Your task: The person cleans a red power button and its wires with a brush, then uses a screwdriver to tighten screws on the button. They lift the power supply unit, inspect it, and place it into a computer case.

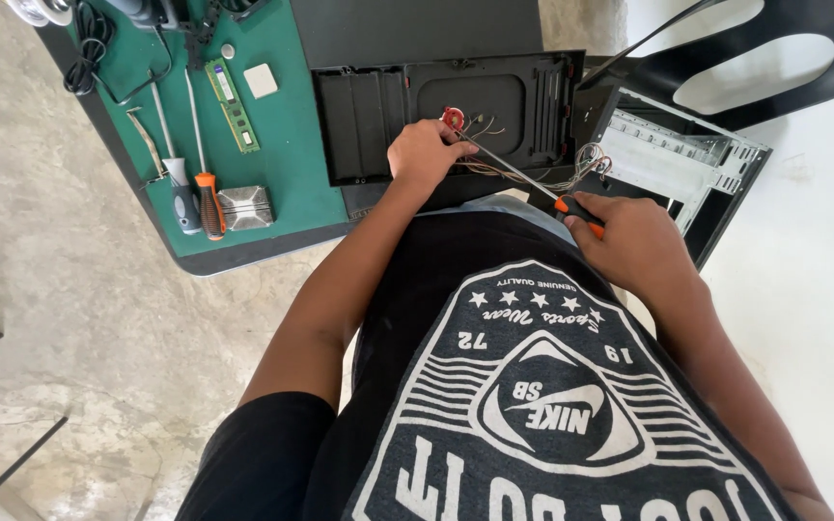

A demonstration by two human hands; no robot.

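Screwdriver work is under way on a black plastic computer front panel (494,106) that lies inner face up at the far edge of a green work mat (287,145). The left hand (424,154) is curled with its fingertips pressing on a small red round part (453,119) in the middle of the panel, thin wires trailing from that spot. The right hand (634,241) is clenched around the orange handle of a long-shafted screwdriver (518,172), whose metal shaft slants far and left so that its tip meets the red part just beside the left fingers. A bundle of thin coloured wires (586,164) runs from the panel to the right, into an open grey metal computer case (673,159) standing right of the panel. On the mat, left of the panel, lie a green memory stick (233,106), a white square pad (261,80), a silver finned heat sink (245,206), and two spare screwdrivers, one grey-handled (183,205) and one orange-handled (209,205), side by side.
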